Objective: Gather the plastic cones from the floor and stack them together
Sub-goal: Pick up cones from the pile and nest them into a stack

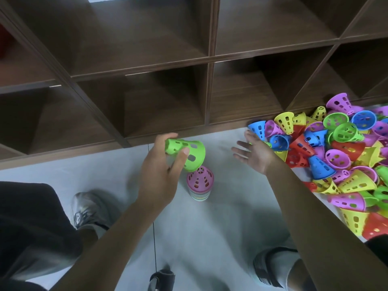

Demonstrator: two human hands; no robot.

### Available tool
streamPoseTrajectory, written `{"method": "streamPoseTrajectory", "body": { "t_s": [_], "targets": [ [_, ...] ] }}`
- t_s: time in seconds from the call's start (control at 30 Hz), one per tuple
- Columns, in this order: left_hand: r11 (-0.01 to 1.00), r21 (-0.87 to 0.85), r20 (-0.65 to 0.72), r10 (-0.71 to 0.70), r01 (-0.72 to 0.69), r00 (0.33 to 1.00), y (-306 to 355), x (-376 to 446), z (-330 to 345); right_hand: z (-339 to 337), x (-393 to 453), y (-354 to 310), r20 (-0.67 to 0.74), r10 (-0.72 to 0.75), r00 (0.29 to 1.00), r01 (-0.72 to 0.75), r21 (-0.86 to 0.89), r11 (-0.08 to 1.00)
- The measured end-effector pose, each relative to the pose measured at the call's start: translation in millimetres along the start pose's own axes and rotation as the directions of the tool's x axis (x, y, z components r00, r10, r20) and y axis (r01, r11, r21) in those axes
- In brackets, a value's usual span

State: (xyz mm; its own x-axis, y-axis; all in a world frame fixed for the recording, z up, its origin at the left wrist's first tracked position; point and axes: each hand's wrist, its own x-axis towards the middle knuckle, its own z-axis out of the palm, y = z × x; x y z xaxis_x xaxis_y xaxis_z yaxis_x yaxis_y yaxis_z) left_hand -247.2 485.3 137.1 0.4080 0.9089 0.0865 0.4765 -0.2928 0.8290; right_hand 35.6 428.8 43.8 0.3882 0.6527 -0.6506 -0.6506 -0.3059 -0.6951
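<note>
Head view — the only view
Left hand: my left hand [159,164] is pinching a green cone [186,152] near its narrow end, thumb on the near wall and fingers round the far side; the cone is tilted, its wide mouth facing down and to the right.
Green cone position: in the air, just above and left of the stack [199,185], not yet seated on it.
Stack: it stands upright on the grey floor [210,227] between my feet, a pink cone on top and several coloured rims showing below.
Right hand: my right hand [255,151] is spread wide and holds nothing, at the left edge of the pile.
Loose cones: a big heap of cones [344,148] — purple, yellow, blue, red, green — lies at the right, against the foot of the dark wooden shelf [168,80].
How they handle: I judge them light, thin-walled plastic, fairly stiff but with some give because of the slots; smooth and likely a bit slippery.
Where to hold: the narrow closed end, as the left hand does, leaving the open mouth free to drop over the stack; the slots give fingertips purchase.
Risk: the stack looks easy to tip if a cone lands crooked, so I would level it first.
</note>
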Motion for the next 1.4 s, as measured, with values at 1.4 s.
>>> {"method": "streamPoseTrajectory", "body": {
  "t_s": [1.4],
  "targets": [
    [0.986,-0.124,0.218,-0.079,0.108,0.973,10.9,-4.0,18.6,14.1,-30.0,-4.2,0.153,-0.168,0.974,0.136,0.197,0.971]
  ]
}}
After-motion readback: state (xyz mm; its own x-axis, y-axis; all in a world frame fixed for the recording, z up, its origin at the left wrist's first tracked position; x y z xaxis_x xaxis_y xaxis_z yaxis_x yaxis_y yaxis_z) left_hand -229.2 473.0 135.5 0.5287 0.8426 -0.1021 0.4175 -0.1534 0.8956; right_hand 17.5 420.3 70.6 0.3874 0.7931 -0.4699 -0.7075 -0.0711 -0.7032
